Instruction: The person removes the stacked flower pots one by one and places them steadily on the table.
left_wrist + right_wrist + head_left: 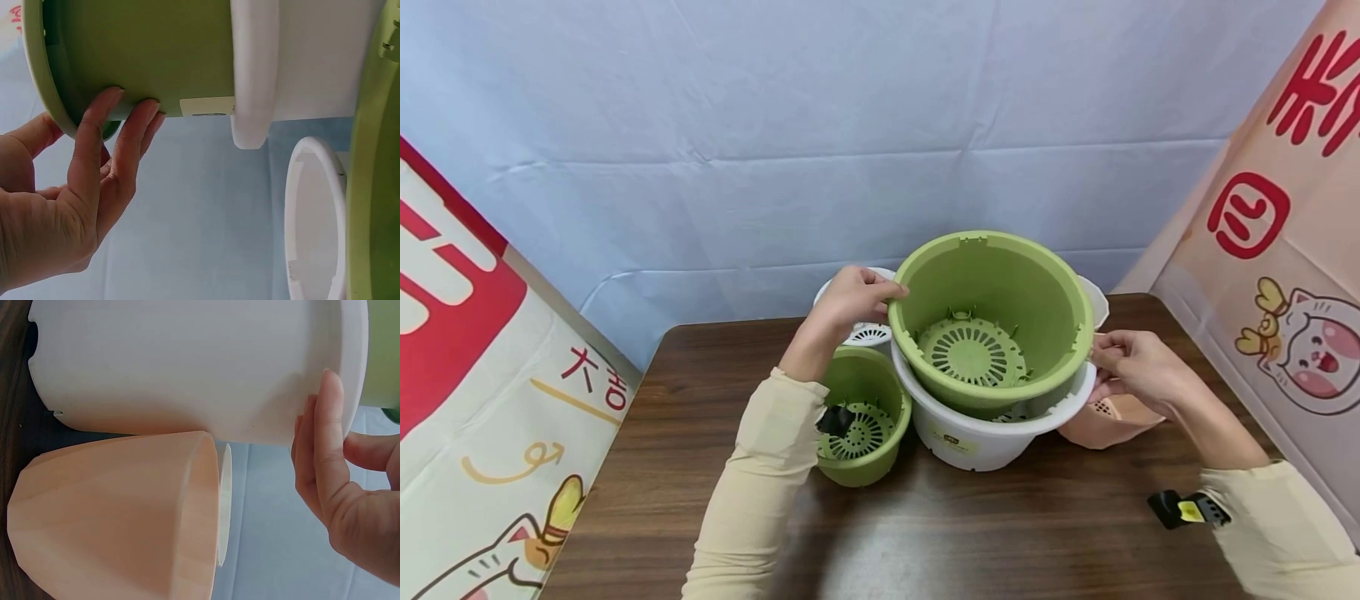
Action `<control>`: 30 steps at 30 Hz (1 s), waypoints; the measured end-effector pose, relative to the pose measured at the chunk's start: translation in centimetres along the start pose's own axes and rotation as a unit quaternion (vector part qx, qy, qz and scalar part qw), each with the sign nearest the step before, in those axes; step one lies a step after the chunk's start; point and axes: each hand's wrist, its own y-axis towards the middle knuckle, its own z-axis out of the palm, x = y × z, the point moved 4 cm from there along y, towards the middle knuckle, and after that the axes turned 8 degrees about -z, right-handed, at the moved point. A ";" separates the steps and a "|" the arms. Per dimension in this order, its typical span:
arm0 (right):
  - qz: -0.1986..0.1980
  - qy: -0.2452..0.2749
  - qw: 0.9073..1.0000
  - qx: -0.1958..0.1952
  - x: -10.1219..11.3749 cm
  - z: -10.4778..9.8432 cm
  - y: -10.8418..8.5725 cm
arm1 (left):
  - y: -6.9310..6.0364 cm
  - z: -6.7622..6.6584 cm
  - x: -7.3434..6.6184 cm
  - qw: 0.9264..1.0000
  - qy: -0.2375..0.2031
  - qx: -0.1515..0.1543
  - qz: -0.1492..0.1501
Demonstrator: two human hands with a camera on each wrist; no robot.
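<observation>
My left hand (pixel 853 297) pinches the left rim of a large green plastic flower pot (pixel 985 287), thumb over the rim and fingers against the outer wall in the left wrist view. This pot, with a slotted base, sits slightly tilted partway inside a large white flower pot (pixel 966 446). The right hand (pixel 1138 367) grips the white pot's right rim; in the right wrist view its fingers lie along the outside wall, thumb at the rim edge. Just left of the white pot stands a smaller green pot (pixel 863 471). A faceted peach pot (pixel 112 519) stands beside it on the right.
Another white pot (pixel 312 225) stands behind the smaller green pot, partly hidden by my left hand. A white pot (pixel 1094 302) shows behind the peach one. All stand on a dark wood table (pixel 700 417), with a pale cloth backdrop (pixel 737 125) behind and printed side panels.
</observation>
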 end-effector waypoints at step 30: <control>-0.010 0.057 0.998 0.007 -0.1 -0.1 0.1 | -2.9 -1.6 -2.6 0.998 -0.053 -0.026 0.033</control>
